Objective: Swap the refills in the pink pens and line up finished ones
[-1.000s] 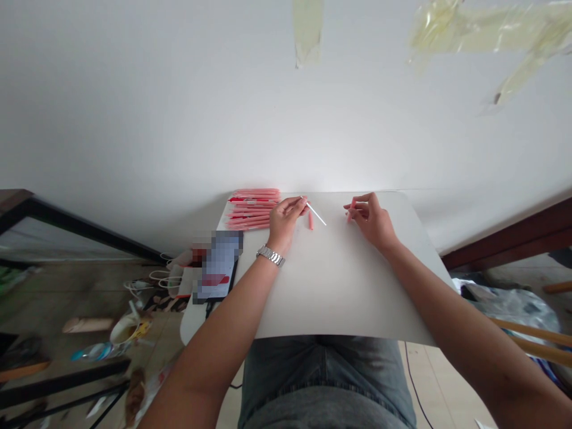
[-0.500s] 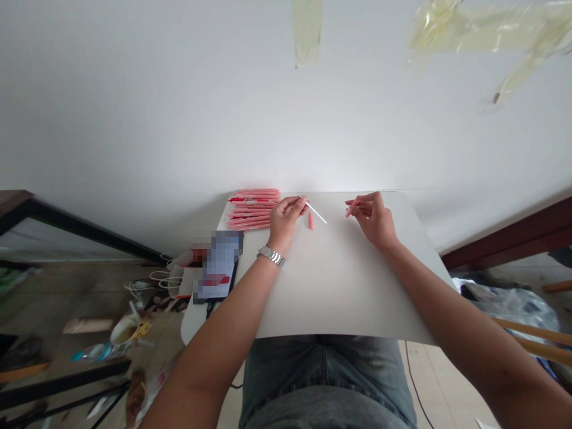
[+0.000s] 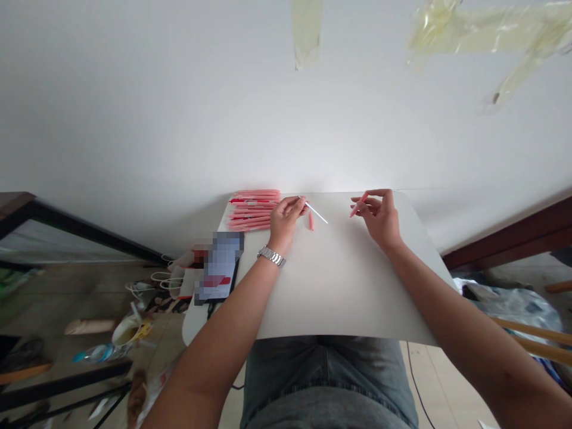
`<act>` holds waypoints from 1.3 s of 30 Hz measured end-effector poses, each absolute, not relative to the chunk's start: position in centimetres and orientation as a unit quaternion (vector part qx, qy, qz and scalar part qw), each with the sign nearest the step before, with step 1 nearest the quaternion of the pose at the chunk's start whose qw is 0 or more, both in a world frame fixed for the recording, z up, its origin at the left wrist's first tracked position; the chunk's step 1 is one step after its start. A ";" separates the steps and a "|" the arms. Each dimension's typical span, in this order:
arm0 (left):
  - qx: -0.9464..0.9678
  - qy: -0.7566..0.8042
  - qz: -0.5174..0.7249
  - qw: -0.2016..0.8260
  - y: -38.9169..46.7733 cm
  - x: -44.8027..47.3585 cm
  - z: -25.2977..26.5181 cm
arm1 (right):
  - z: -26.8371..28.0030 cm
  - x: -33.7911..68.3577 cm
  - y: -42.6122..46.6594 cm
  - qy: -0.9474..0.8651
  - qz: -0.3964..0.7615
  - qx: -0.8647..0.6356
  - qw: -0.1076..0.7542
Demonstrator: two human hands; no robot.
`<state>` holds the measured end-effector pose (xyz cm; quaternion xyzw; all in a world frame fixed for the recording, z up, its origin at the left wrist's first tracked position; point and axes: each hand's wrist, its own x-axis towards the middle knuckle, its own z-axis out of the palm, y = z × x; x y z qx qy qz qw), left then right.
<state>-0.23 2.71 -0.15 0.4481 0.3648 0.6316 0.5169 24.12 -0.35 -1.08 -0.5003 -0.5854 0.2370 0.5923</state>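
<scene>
My left hand (image 3: 286,215) is closed, pinching a thin white pen refill (image 3: 317,214) that slants down to the right over the table. In my right hand (image 3: 379,217), a pink pen barrel (image 3: 359,204) is held tilted between thumb and fingers, its lower tip pointing left. The two hands are apart, with the refill and barrel not touching. A short pink pen part (image 3: 311,221), which looks like a cap, lies on the white table (image 3: 344,286) just right of my left hand. Several pink pens (image 3: 252,210) lie stacked in rows behind and left of that hand.
A phone (image 3: 218,268) with a partly blurred screen lies at the table's left edge. Behind the table rises a white wall (image 3: 179,107). Cables, a cup (image 3: 127,330) and a bottle (image 3: 95,354) are on the floor at left. A plastic bag (image 3: 527,307) is at right.
My right hand has moved slightly right, away from my left hand, and the pink barrel in it shows more fully. The left hand and its refill have hardly moved.
</scene>
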 end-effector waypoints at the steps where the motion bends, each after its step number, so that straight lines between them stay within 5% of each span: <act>1: 0.448 0.365 0.632 0.517 2.7 -0.2 -0.1 | -1.1 24.1 -0.4 -0.586 0.240 -0.501 0.590; 9: 0.425 0.354 0.639 0.534 2.5 -0.1 0.1 | -0.9 23.9 -0.7 -0.595 0.271 -0.501 0.567; 19: 0.370 0.333 0.668 0.553 3.0 -0.2 0.0 | -0.4 23.5 -1.5 -0.751 0.121 -0.498 0.417; 39: 0.409 0.336 0.638 0.559 2.2 0.4 0.3 | -0.1 22.5 -2.0 -0.761 0.139 -0.480 0.413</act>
